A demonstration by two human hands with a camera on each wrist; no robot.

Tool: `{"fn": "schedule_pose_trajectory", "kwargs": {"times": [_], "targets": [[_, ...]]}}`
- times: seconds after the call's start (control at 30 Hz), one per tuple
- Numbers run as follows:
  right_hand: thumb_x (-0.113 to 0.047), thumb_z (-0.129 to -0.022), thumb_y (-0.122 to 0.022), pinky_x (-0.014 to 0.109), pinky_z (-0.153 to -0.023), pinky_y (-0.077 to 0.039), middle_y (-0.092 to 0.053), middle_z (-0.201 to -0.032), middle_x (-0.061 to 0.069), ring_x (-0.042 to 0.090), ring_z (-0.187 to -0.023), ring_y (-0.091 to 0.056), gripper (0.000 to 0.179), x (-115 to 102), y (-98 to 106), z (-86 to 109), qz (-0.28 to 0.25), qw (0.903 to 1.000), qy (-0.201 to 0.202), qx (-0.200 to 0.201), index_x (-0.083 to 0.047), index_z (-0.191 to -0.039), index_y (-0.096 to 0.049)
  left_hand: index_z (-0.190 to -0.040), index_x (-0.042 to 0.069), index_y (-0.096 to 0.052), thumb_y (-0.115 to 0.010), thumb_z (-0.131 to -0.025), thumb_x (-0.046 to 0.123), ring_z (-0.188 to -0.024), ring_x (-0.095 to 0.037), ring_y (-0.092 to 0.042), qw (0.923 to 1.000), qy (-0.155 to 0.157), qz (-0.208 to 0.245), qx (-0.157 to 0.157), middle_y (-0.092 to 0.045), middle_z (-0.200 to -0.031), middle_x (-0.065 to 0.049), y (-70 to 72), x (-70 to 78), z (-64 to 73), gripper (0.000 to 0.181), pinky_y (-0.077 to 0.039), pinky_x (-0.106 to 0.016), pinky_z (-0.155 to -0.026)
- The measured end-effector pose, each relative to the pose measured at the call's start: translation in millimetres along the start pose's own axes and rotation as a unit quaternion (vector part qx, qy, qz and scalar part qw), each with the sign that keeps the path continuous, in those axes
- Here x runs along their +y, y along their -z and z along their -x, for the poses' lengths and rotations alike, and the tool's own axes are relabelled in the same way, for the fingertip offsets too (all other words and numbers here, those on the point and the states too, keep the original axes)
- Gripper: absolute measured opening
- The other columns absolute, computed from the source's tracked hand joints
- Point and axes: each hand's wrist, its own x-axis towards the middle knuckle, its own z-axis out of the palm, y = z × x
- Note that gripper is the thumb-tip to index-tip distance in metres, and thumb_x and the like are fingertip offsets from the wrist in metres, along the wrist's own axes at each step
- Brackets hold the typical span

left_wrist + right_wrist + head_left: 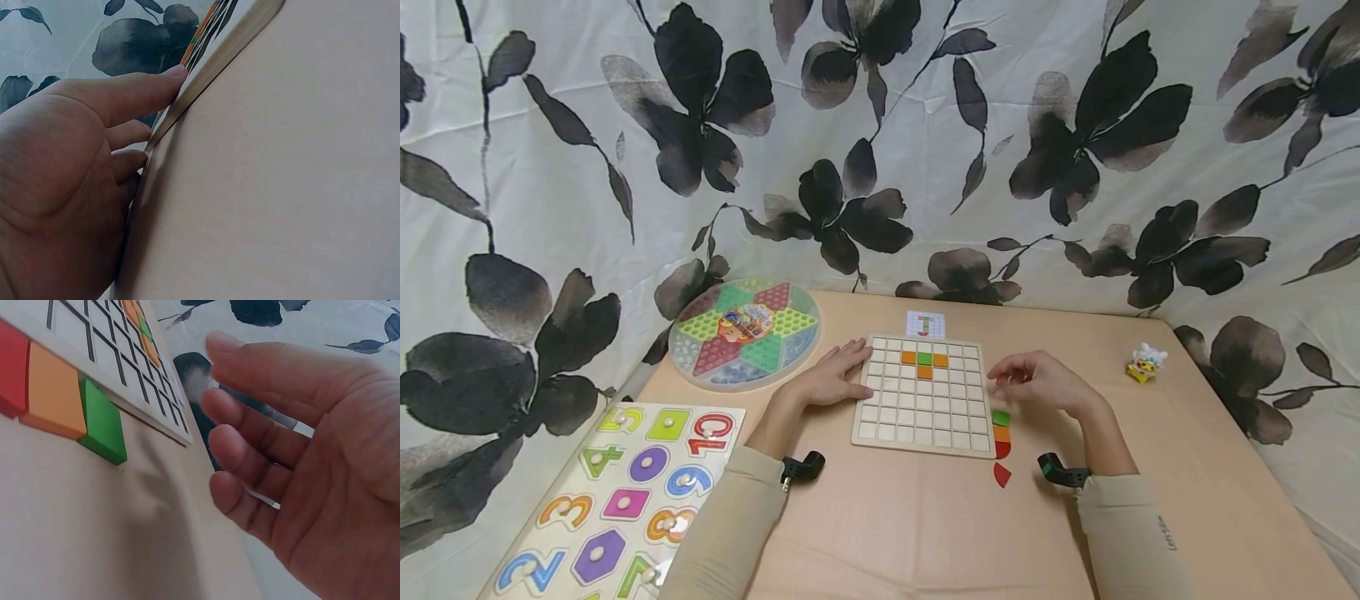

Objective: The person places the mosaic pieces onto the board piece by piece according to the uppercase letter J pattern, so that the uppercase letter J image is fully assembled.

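Note:
A square board with a grid of pale cells lies on the table, a green tile on it with orange tiles to its left, right and front. My left hand rests at the board's left edge, its thumb tip against the rim. Just off the right edge, my right hand hovers with relaxed fingers and nothing between them. Nearer me along that edge stand a green block, an orange block and a red piece in a row. Another red piece lies apart, closer to me.
Behind the board is a small pattern card. A round star-patterned game board stands back left, and a number-and-shape puzzle board lies front left. To the right sits a small white and yellow figurine. Floral cloth hangs behind the table.

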Motion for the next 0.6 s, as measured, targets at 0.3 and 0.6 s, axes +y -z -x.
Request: {"fn": "schedule_pose_trajectory", "kwargs": {"times": [0.3, 0.6], "targets": [[-0.012, -0.088, -0.083, 0.028, -0.079, -0.052, -0.073, -0.103, 0.011, 0.029, -0.093, -0.059, 0.028, 4.4, 0.6, 1.7, 0.003, 0.9988, -0.014, -0.047, -0.008, -0.114, -0.077, -0.165, 0.010, -0.027, -0.071, -0.095, 0.043, -0.164, -0.031, -0.003, 1.0000, 0.001, 0.000, -0.001, -0.009, -0.176, -0.010, 0.5, 1.5, 1.9, 0.089, 0.001, -0.047, -0.134], [-0.010, -0.089, -0.081, 0.029, -0.079, -0.052, -0.070, -0.094, 0.011, 0.028, -0.093, -0.058, 0.022, 9.6, 2.0, 4.3, 0.010, 0.9960, -0.027, -0.085, -0.008, -0.111, -0.077, -0.165, 0.009, -0.028, -0.072, -0.095, 0.043, -0.164, -0.031, -0.003, 1.0000, -0.004, -0.004, 0.001, -0.009, -0.176, -0.011, -1.1, -0.1, -0.7, 0.089, 0.001, -0.046, -0.134]]}}
